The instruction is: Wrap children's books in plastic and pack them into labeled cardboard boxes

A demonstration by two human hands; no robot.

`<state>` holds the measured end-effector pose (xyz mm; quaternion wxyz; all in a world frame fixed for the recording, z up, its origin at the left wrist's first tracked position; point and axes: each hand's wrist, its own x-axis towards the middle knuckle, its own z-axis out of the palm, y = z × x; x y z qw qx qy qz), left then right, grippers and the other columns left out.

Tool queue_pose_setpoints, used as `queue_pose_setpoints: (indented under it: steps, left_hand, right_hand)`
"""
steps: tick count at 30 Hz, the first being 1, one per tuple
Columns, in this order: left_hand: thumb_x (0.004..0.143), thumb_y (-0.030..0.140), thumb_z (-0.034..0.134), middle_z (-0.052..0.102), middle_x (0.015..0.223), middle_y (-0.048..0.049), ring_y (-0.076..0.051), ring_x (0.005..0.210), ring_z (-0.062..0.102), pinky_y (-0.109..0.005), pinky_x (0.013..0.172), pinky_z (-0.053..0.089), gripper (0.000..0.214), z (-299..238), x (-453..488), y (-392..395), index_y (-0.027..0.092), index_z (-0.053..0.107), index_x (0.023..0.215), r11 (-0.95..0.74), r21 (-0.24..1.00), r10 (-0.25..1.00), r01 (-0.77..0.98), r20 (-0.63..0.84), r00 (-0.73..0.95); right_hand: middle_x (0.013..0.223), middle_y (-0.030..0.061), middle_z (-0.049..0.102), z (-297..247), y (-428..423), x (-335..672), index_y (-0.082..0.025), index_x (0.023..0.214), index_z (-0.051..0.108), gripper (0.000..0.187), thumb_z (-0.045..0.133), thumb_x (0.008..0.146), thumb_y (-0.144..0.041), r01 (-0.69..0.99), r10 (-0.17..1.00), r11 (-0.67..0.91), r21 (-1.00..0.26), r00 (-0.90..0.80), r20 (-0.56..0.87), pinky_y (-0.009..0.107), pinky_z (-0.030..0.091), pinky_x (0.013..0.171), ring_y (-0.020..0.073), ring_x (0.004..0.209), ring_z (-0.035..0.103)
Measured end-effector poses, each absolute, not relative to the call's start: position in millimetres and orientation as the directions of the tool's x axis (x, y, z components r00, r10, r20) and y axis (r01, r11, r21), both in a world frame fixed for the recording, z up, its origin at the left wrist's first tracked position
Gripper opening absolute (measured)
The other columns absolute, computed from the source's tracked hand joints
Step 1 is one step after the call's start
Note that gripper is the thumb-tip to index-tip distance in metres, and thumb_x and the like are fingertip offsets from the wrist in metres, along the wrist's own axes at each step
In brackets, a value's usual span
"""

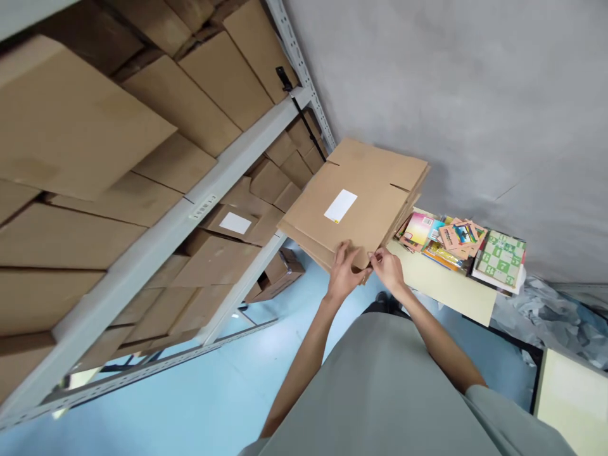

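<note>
A stack of flattened cardboard boxes (370, 183) lies in front of me, its top sheet bearing a white label (341, 206) and short slits at the edges. At the near corner, my left hand (342, 275) has curled fingers on the top sheet, with the thumb by the edge. Close beside it, my right hand (387, 269) pinches the same corner between thumb and fingertips. Whether the fingertips hold one sheet or more is hidden. The lower sheets show as layered edges on the right side.
On the left, a grey metal shelf rack (247, 142) is packed with cardboard boxes (209, 82). A thin black pole (304, 120) leans there. To the right, booklets (456, 237) sit on a cream board (441, 278). Crumpled grey paper (546, 323) lies beyond, below a grey wall (465, 95).
</note>
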<state>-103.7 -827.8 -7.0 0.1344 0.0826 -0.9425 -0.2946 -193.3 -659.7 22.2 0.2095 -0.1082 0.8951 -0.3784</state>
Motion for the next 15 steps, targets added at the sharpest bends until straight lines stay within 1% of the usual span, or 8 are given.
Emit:
queue_pose_setpoints:
  steps: [3, 7, 11, 15]
  left_hand:
    - [0.091, 0.041, 0.092, 0.061, 0.17, -0.0194, -0.042, 0.164, 0.054, -0.062, 0.133, 0.051, 0.051, -6.1, -105.7, -841.3, 0.022, 0.079, 0.137, 0.824, 0.563, -0.234, -0.068, 0.227, -0.945]
    - [0.097, 0.044, 0.085, 0.064, 0.169, -0.0184, -0.04, 0.162, 0.057, -0.062, 0.132, 0.052, 0.047, -1.3, -113.6, -871.3, 0.022, 0.079, 0.138, 0.834, 0.551, -0.236, -0.043, 0.284, -0.93]
    - [0.098, 0.043, 0.083, 0.065, 0.168, -0.0191, -0.038, 0.161, 0.058, -0.06, 0.133, 0.052, 0.048, -0.1, -118.4, -906.1, 0.02, 0.078, 0.14, 0.836, 0.549, -0.208, 0.0, 0.316, -0.926]
    - [0.1, 0.043, 0.082, 0.063, 0.169, -0.0195, -0.038, 0.162, 0.058, -0.057, 0.132, 0.054, 0.047, -5.2, -103.6, -915.2, 0.021, 0.077, 0.14, 0.851, 0.521, -0.129, 0.067, 0.331, -0.935]
  right_hand:
    - [0.107, 0.009, 0.089, 27.4, -668.6, -192.8, -0.024, 0.109, 0.075, 0.02, 0.061, 0.113, -0.037, -0.01, -0.356, 0.675, -0.738, -0.88, -0.314, 0.031, 0.057, 0.087, 0.0266, 0.099, 0.086]
    - [0.098, 0.0058, 0.088, 29.9, -662.6, -193.6, -0.025, 0.113, 0.078, 0.022, 0.06, 0.115, -0.037, 0.046, -0.334, 0.637, -0.769, -0.883, -0.329, 0.029, 0.056, 0.084, 0.0241, 0.093, 0.085]
    - [0.105, 0.0069, 0.089, 29.5, -655.9, -190.2, -0.024, 0.109, 0.08, 0.021, 0.066, 0.113, -0.039, 0.116, -0.265, 0.649, -0.752, -0.892, -0.367, 0.028, 0.056, 0.085, 0.0242, 0.096, 0.085]
    - [0.108, 0.0092, 0.09, 28.2, -662.0, -180.9, -0.023, 0.106, 0.082, 0.022, 0.07, 0.112, -0.041, 0.202, -0.151, 0.714, -0.67, -0.89, -0.429, 0.028, 0.055, 0.087, 0.027, 0.105, 0.086]
